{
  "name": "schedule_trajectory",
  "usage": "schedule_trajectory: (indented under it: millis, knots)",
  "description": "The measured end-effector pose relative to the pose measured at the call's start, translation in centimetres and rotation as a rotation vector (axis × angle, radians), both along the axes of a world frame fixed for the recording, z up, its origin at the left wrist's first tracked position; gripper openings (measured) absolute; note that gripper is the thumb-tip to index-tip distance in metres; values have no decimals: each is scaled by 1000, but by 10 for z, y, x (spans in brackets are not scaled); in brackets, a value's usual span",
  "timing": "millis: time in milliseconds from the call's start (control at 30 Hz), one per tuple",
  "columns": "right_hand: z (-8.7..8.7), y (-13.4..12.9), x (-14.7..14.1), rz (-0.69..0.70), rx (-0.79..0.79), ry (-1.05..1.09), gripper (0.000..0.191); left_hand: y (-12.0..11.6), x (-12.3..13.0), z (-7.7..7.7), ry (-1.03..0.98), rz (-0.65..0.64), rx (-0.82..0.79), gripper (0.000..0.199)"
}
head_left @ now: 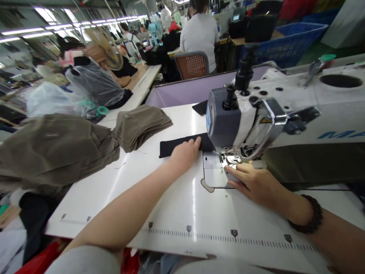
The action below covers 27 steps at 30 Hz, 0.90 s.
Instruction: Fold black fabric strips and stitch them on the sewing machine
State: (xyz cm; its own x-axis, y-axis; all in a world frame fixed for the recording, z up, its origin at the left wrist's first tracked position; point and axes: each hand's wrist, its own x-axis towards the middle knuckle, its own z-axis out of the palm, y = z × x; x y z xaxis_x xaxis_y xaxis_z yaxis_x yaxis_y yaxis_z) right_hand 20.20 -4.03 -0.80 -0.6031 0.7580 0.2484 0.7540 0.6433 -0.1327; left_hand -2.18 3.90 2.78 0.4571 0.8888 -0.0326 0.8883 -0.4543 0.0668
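Observation:
My left hand [186, 153] rests palm down on a black fabric strip [168, 147], fingertips pressing it against the white table. The strip runs right, behind the head of a sewing machine [225, 118]. Just in front of the presser foot [230, 158], my right hand [252, 179] has its fingers stretched out over the metal needle plate [212, 173]; I see nothing held in it. A dark bracelet circles the right wrist. Behind this hand, dark olive fabric [308, 161] appears under the machine arm.
Stacked brown fabric pieces [139, 125] and a larger brown pile [57, 148] lie on the left. Another black piece [200, 108] sits behind the machine head. A ruler scale [211, 236] marks the table's front. Beyond are a seated person [199, 36] and a blue crate [285, 47].

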Motion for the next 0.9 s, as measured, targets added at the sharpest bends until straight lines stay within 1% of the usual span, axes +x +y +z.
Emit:
schedule_trajectory:
  millis: [67,100,133,167,200,233,267,300,333,367,400,433,467,533,567,600,633,700,800,900]
  knots:
    - [0,0,0,0,-21,5,29,15,-23,18,-72,83,19,49]
    - [1,0,0,3,-31,9,28,19,-34,27,-301,95,-28,51]
    - [1,1,0,7,-39,13,28,19,-43,34,-547,78,-114,53]
    - [1,1,1,14,-49,16,27,16,-49,39,-752,64,-227,55]
    - [1,1,1,21,-56,20,27,10,-53,40,-902,61,-343,57]
    - [2,1,1,28,-61,23,26,2,-54,38,-990,80,-423,58]
    - [2,1,2,32,-63,29,26,-8,-54,34,-1013,119,-455,60]
    - [2,0,3,37,-67,33,25,-19,-52,27,-983,172,-420,63]
    - [3,0,3,45,-69,40,25,-31,-50,20,-912,235,-294,66]
    - [3,-1,4,56,-70,48,24,-42,-47,12,-791,252,-139,66]
    - [4,-2,4,72,-69,58,25,-54,-43,5,-656,218,14,61]
    - [4,-3,5,95,-63,67,26,-65,-39,-2,-526,125,119,52]
    - [5,-4,5,124,-48,76,27,-75,-34,-8,-415,-17,158,42]
    - [5,-7,4,200,-8,88,30,-91,-23,-17,-251,-342,105,30]
    - [4,-8,4,240,4,89,30,-96,-16,-21,-190,-451,82,28]
    - [3,-8,4,277,13,89,30,-99,-10,-25,-145,-501,83,29]
    - [3,-9,4,305,19,86,30,-99,-4,-28,-116,-524,93,30]
    - [1,-8,4,321,25,78,30,-92,7,-33,-87,-501,137,33]
    - [0,-5,5,253,25,63,30,-74,16,-35,-91,-455,188,33]
    - [1,-2,6,174,-6,54,30,-57,19,-34,-119,-451,196,32]
